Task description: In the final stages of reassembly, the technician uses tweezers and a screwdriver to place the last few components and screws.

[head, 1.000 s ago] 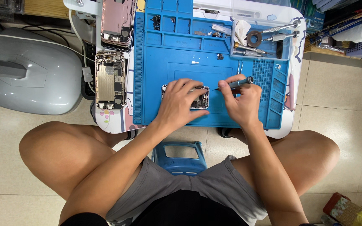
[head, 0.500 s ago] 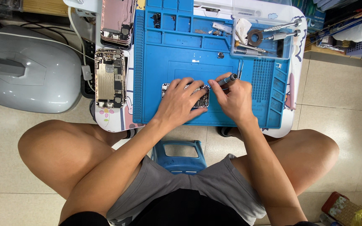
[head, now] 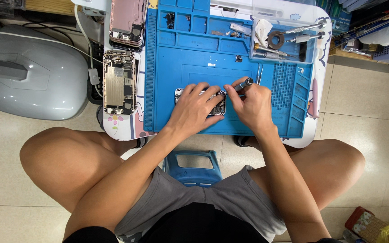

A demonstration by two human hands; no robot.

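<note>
our left hand (head: 194, 110) lies flat over the opened phone (head: 202, 101) on the blue repair mat (head: 194, 67), fingers spread narrow, pinning it. our right hand (head: 251, 105) pinches a precision screwdriver (head: 241, 85); a slip could gouge the board or flick a screw away.

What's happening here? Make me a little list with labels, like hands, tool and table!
left hand: the left hand presses flat on an opened phone
right hand: the right hand grips a small screwdriver, tip at the phone's edge
surface: blue work mat on a small table
nearby: another opened phone left of the mat; clear tray of tools at the top right
seat: blue stool
</note>
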